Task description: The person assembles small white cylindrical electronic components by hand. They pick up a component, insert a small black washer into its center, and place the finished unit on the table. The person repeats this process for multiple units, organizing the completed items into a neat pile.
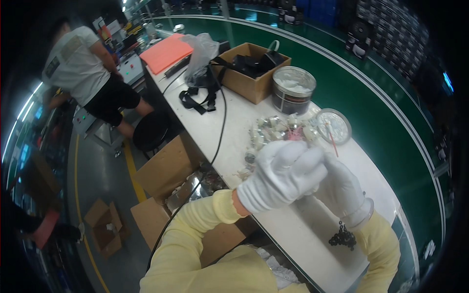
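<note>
My left hand (283,173) and my right hand (346,188), both in white gloves, are raised together over the white table (312,229). The left fingers are curled in and meet the right hand. Whatever they hold between them is hidden behind the gloves. Just beyond the hands lies a pile of small metal and whitish parts (266,134), some with reddish wires. A round lid (336,128) smeared with white paste, a thin red stick across it, lies to the right. Near my right wrist is a small heap of black rings (343,238).
An open tin of white paste (293,90) and a cardboard box of black items (251,78) stand farther back. A black cable (223,117) crosses the table's left edge. Below it sits an open carton (168,168). A person (85,68) stands at a bench, far left, near a black stool (150,131).
</note>
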Motion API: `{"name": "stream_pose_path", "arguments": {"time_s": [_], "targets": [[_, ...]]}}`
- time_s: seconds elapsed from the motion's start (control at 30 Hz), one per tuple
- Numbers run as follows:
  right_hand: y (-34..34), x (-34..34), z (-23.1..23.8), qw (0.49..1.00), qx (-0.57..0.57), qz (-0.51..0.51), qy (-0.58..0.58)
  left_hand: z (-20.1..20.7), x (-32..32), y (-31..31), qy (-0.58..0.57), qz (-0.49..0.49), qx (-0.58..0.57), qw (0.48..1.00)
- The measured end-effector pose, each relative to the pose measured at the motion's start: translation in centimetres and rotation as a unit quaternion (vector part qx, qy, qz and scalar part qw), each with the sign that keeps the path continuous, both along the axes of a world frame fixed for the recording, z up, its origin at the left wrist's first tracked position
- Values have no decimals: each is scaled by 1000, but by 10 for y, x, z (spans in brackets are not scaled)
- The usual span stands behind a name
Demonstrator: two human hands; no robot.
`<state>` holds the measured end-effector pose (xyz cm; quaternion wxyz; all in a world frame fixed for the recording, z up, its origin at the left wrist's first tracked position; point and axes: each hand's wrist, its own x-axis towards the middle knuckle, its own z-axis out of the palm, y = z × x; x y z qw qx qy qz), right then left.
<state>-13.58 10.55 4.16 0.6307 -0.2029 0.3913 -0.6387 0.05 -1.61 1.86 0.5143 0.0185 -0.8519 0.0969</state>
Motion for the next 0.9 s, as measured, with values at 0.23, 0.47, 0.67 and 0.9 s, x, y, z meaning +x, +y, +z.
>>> {"name": "stream_pose_path", "arguments": {"time_s": [0.23, 0.47, 0.67, 0.9], "targets": [[4, -5, -6, 999, -48, 5, -20, 1, -6, -4, 48, -36, 58, 996], [-3, -7, -15, 994, -12, 33, 99, 1, 0, -16, -9, -157, 229, 961], [-3, -18, -13, 987, 29, -3, 160, 11, 12, -29, 5, -130, 328, 936], [-18, -19, -6, 901, -21, -14, 433, -32, 8, -24, -72, 104, 297, 946]]}}
